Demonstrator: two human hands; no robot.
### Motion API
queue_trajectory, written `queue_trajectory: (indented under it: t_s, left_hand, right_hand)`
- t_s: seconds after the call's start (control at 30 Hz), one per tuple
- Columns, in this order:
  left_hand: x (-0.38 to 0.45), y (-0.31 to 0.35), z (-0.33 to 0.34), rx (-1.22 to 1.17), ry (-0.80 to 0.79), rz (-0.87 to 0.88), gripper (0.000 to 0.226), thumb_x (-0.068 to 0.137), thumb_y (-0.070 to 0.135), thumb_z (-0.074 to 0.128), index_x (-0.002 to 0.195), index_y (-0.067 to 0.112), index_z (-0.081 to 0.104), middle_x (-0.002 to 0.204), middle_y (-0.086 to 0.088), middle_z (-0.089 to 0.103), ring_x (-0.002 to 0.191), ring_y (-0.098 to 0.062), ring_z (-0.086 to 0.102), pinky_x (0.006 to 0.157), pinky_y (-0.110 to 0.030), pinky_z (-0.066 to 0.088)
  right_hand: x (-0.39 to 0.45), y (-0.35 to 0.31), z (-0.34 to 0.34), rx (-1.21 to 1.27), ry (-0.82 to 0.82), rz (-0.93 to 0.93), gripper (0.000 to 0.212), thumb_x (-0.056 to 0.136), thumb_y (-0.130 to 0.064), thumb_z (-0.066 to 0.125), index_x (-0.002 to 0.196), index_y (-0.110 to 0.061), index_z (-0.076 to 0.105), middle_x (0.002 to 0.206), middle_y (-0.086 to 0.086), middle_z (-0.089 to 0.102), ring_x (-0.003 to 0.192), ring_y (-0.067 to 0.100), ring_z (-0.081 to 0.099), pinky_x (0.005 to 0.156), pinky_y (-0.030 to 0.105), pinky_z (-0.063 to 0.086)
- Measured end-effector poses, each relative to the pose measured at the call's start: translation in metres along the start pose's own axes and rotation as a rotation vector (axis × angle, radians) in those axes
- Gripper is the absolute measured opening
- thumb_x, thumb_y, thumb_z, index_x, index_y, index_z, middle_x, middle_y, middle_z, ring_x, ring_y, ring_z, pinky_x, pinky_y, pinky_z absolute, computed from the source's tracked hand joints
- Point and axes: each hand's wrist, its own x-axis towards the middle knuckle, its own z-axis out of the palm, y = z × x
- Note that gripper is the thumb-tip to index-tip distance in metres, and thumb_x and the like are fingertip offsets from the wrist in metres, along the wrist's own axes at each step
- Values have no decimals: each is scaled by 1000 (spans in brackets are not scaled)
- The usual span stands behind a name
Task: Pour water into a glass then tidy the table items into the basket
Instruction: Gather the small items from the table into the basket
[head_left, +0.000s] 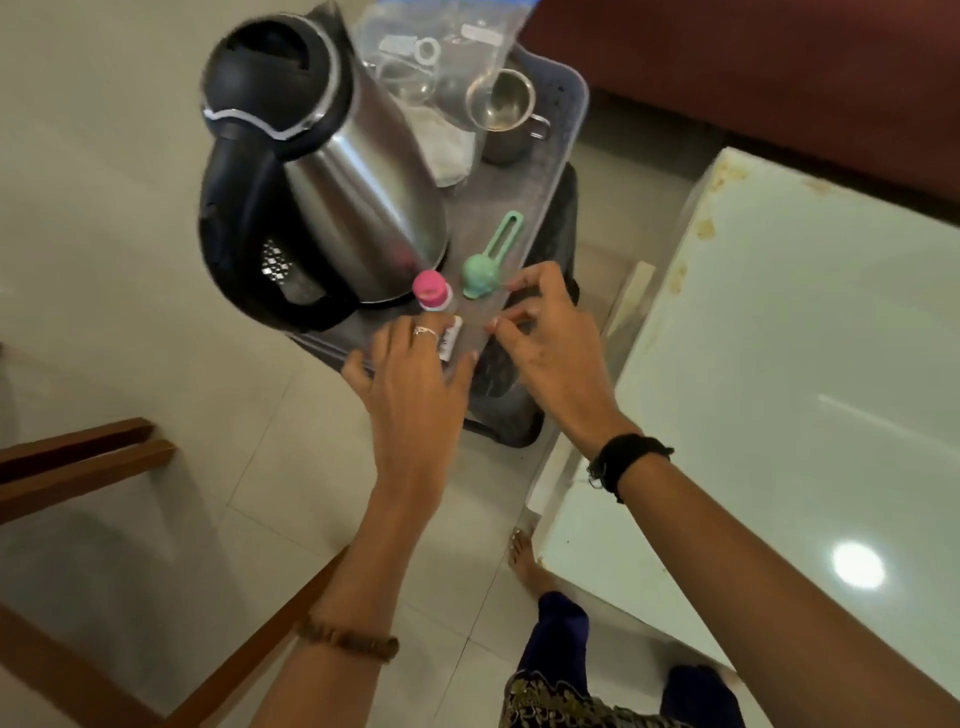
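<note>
Holding the pink-capped bottle in our left hand at frame centre, over the basket; right hand loosely open, empty. Light, slippery: we'd grip its body.

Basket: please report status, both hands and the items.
Left hand on small pink-capped bottle, grip unclear. Right hand open, empty, over basket. Kettle, steel cup, green clip inside.

One kettle, one cup, two hands.

Steel kettle (black handle), pink-capped bottle, mint-green scoop, grey basket.
</note>
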Motion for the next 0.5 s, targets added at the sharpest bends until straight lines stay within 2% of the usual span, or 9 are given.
queue_trajectory:
  t_s: [0.13, 0.23, 0.37, 0.5]
  left_hand:
    - [-44, 58, 6, -287, -39, 124, 30, 82, 19, 66, 110, 12, 57, 111, -7, 63, 112, -24, 52, 93, -33, 30]
    - [-73, 113, 26, -437, -212, 165, 24, 89, 15, 59, 112, 14, 57, 110, -4, 62, 106, -18, 52, 88, -27, 40]
    - [-111, 177, 58, -422, -447, 320, 28, 92, 16, 51, 121, 17, 53, 121, 0, 59, 112, -11, 50, 96, -14, 32]
    - [-150, 237, 89, -374, -580, 460, 33, 90, 11, 52, 122, 19, 50, 118, 2, 58, 111, -14, 49, 93, -29, 42]
  right_hand:
    - [-41, 36, -42, 135, 171, 76, 15, 89, -20, 58, 100, -24, 47, 88, -6, 68, 70, 6, 65, 56, 27, 52]
    - [-79, 76, -91, 180, 276, 192, 17, 89, -17, 59, 101, -23, 48, 86, -4, 69, 49, 0, 58, 45, 10, 41]
    - [-136, 128, -157, 218, 426, 325, 18, 88, -13, 59, 102, -21, 50, 84, -2, 72, 44, 4, 55, 44, 12, 43]
    - [-189, 174, -222, 208, 539, 442, 18, 89, -12, 54, 103, -22, 48, 84, -3, 71, 43, 4, 54, 49, 20, 48]
